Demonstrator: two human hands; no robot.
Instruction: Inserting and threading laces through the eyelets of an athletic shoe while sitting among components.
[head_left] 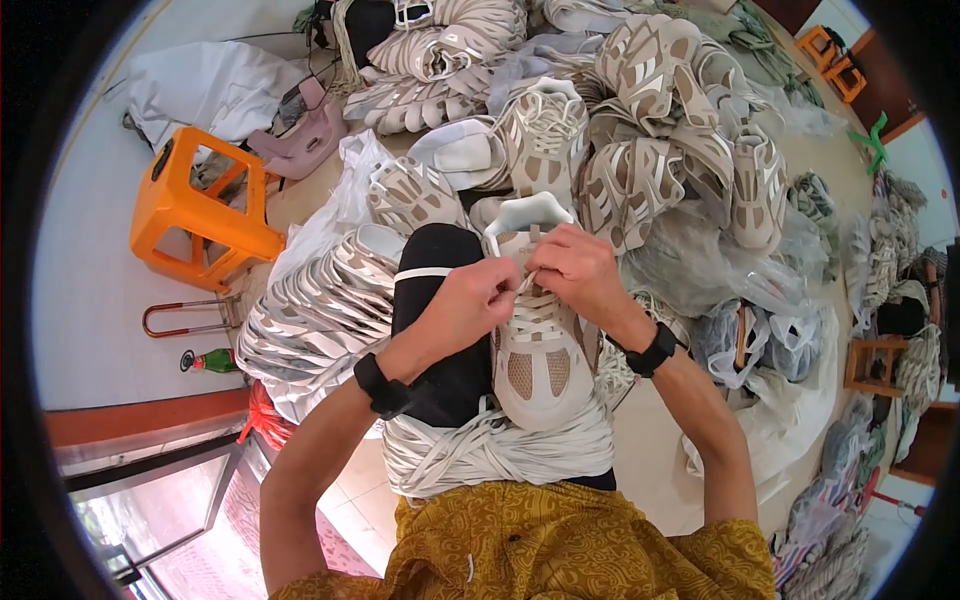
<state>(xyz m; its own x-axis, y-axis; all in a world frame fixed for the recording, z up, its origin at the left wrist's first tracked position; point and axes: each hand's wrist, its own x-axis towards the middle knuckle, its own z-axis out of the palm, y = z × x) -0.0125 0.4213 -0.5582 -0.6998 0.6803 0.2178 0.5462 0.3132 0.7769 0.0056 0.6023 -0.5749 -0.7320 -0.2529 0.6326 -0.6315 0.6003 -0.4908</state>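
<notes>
A beige and white sneaker upper (537, 390) rests on my lap with its toe pointing toward me. White lacing (533, 328) crosses its front. My left hand (462, 312) is closed in a pinch at the left edge of the eyelets, with a shoelace between the fingertips. On the other side my right hand (580, 270) also pinches the shoelace, close to the tongue. The fingers hide the upper eyelets. Left of the shoe, a black pad with a white band (418, 285) lies under my left hand. A thick bundle of white shoelaces (450, 462) lies across my lap.
Stacked shoe uppers (310, 310) lie to my left, and more uppers (640, 190) are heaped ahead. An orange stool (190, 205) stands far left, near a green bottle (212, 361). Clear plastic bags (745, 345) lie to my right.
</notes>
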